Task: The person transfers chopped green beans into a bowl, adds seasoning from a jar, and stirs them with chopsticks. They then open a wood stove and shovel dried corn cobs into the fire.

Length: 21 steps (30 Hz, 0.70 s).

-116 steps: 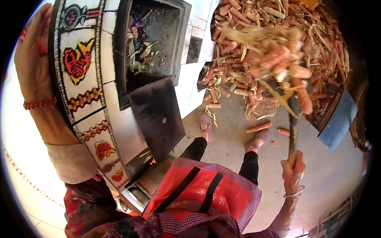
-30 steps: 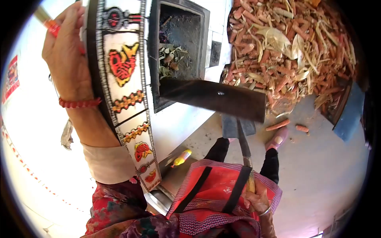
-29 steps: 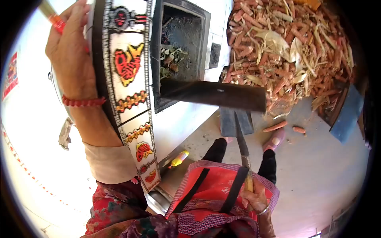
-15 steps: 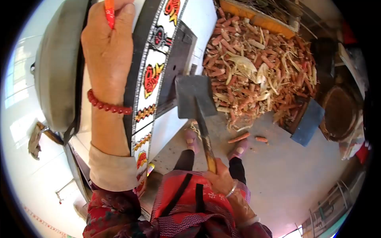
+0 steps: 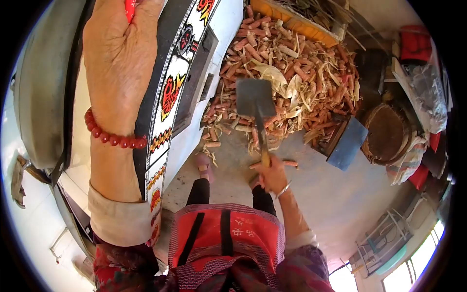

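My right hand [image 5: 273, 175] is wrapped round the wooden handle of a shovel [image 5: 255, 97]. The shovel's flat dark blade carries nothing and shows against the near left part of a heap of corn cobs and husks [image 5: 311, 73]. At the upper left, my left hand [image 5: 119, 63] is closed round a red-patterned stick-like thing [image 5: 130, 9], mostly hidden in the fist. That hand is beside the dark edge of the tiled stove [image 5: 171, 95], which has fish pictures on its border. The stove's opening is out of sight behind that border.
A big pot lid [image 5: 46, 82] stands at the far left. An orange board [image 5: 296, 22] edges the heap's back. To the right are a blue panel [image 5: 348, 143], a round basket [image 5: 386, 134] and a metal rack [image 5: 384, 238]. Loose cobs lie on the floor near my feet.
The shovel carried cobs and husks earlier; its blade is now bare. It has moved from beside the stove to the heap. The view has turned, and the stove's opening has left sight.
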Tool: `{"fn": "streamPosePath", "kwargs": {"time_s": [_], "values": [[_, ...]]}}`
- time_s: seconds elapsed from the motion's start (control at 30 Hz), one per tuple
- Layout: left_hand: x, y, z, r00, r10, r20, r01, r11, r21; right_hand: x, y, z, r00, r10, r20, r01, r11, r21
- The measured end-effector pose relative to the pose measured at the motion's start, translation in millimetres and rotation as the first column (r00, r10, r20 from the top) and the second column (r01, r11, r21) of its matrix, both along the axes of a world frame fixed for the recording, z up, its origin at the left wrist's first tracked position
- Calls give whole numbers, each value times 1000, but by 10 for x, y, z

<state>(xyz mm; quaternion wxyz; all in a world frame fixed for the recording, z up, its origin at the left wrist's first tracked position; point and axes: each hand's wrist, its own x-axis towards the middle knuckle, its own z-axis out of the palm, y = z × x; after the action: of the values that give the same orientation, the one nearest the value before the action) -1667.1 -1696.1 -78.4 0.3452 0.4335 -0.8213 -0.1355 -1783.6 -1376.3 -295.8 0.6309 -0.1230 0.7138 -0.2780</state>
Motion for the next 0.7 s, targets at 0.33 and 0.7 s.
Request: {"fn": "streamPosePath", "kwargs": {"time_s": [0.33,0.7], "values": [[-22,-22,-23,992,-69,-102,73,997,32,-188,-542,-699,979,-104,-176,121,988,91],[-63,-79,-152,982,-15,-187,7,999,-45,105,1502,-8,988,76,-136,-56,988,142]]}}
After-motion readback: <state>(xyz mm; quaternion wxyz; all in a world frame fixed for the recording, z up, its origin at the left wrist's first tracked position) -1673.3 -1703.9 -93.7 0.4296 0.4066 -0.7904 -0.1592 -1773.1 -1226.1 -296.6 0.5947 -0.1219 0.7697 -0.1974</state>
